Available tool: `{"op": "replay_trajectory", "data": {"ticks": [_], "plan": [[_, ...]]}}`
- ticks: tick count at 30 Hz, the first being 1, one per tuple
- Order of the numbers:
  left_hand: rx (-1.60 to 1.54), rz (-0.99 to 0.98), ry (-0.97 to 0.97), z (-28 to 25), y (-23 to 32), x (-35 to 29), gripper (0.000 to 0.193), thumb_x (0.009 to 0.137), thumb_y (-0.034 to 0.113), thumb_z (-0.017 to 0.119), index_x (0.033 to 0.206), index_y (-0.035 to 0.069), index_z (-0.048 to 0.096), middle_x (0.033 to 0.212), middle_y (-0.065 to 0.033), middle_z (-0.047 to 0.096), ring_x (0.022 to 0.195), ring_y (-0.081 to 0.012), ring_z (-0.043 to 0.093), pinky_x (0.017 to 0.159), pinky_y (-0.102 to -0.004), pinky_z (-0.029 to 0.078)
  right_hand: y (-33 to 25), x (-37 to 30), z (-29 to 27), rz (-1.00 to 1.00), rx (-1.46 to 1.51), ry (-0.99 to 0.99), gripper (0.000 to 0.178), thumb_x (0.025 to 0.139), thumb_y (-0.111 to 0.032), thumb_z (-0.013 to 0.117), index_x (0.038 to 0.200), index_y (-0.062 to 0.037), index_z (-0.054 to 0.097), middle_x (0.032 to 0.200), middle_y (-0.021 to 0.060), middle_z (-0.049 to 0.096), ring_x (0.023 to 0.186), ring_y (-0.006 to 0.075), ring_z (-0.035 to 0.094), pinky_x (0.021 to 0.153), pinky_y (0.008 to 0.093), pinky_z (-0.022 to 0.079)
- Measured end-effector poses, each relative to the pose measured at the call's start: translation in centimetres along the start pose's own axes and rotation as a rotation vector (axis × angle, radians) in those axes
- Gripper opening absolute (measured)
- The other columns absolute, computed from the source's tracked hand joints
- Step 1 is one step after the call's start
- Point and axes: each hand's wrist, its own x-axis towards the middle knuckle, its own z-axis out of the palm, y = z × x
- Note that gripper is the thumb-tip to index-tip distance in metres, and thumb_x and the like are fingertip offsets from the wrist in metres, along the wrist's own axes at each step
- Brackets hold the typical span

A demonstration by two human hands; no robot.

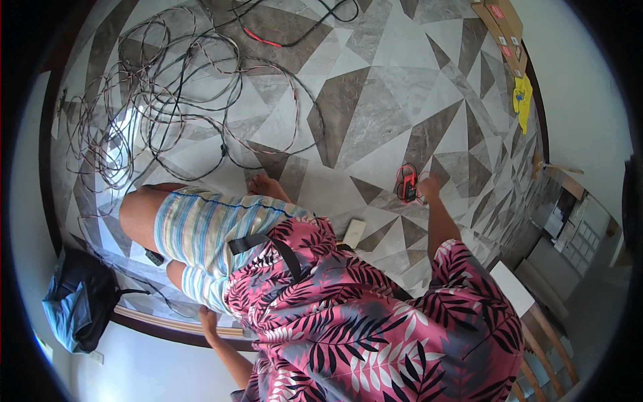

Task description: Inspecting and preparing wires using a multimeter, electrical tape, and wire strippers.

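My right arm reaches out over the tiled floor. At its end my right hand (429, 187) is closed at the side of a small red-and-black multimeter (407, 191), its fingers at the thin red test lead (423, 174). More red lead loops around the meter's upper end. Low on the left, my left hand (208, 317) hangs beside my striped shorts (207, 218), close to the wall's foot. Its fingers are too small and partly hidden to tell what they do.
A large tangle of black and reddish cables (177, 100) spreads over the floor at upper left. A dark bag (84, 295) stands by the left wall. A white box-shaped object (354, 233) lies near me. Cardboard boxes (502, 30) and a yellow bag (522, 100) line the right wall.
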Motion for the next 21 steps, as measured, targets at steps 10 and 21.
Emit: {"op": "replay_trajectory", "data": {"ticks": [10,21], "plan": [[0.034,0.160,0.369,-5.7,8.1,2.8,0.045,0.091,0.021,0.066,0.128,-0.002,0.057,0.114,-0.0183,0.068,0.107,-0.0273,0.066,0.091,-0.0375,0.051,0.3,-0.6,-1.4,0.092,0.507,0.202,0.046,0.066,-0.023,0.082,0.103,-0.0014,0.066,0.090,0.0114,0.070,0.085,0.0258,0.067,0.081,0.0403,0.052],[-0.418,0.843,0.529,3.5,35.6,-5.3,0.024,0.091,0.006,0.066,0.114,0.000,0.066,0.091,-0.0078,0.071,0.081,-0.0131,0.068,0.074,-0.0289,0.054,-27.6,-3.9,-23.6,-0.544,1.447,0.089,0.037,0.086,-0.019,0.077,0.116,-0.0024,0.062,0.105,0.0024,0.064,0.095,0.0150,0.060,0.087,0.0316,0.048]]}}
